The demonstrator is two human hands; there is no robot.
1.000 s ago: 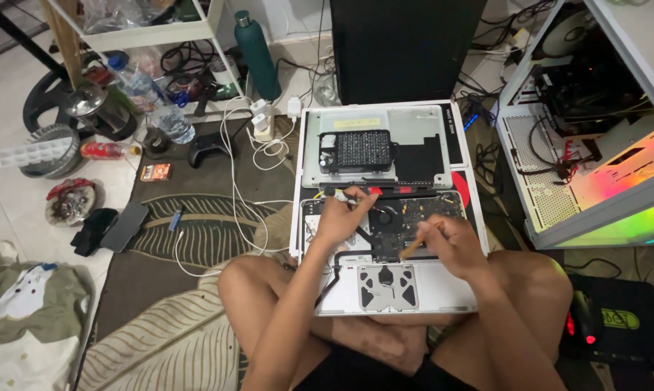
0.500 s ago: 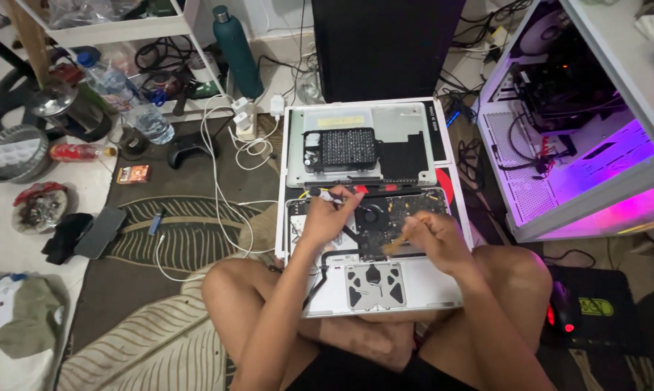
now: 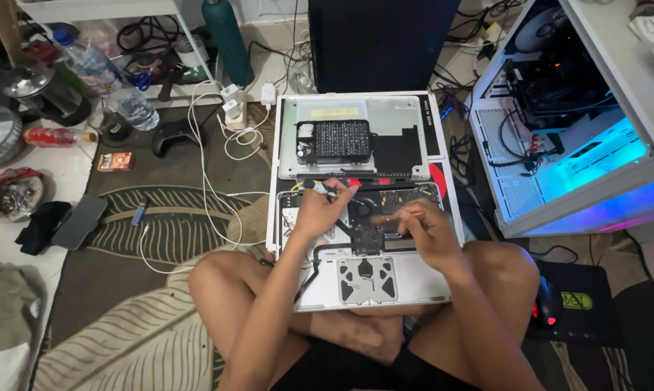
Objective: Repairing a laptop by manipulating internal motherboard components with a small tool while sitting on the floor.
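An opened silver laptop (image 3: 414, 279) lies bottom-up across my crossed legs, its dark circuit board (image 3: 385, 217) and fan exposed. My left hand (image 3: 320, 210) rests on the left part of the board and holds a small screwdriver (image 3: 320, 187) with a grey tip end. My right hand (image 3: 425, 228) grips a thin wooden-handled tool (image 3: 385, 217) that points left over the board. The removed bottom cover (image 3: 407, 119) lies just beyond the laptop, with a black perforated case (image 3: 336, 140) on it.
A lit open computer tower (image 3: 573, 145) stands at the right, a black box (image 3: 381, 43) at the back. White chargers and cables (image 3: 229, 123), a game controller (image 3: 173, 136), bottles and clutter sit at the left on a leaf-patterned rug (image 3: 124, 340). A mouse (image 3: 546, 311) rests on a pad.
The camera view has shifted a little, so the scene sits further left. Both hands stay over the circuit board with their tools, moved only slightly.
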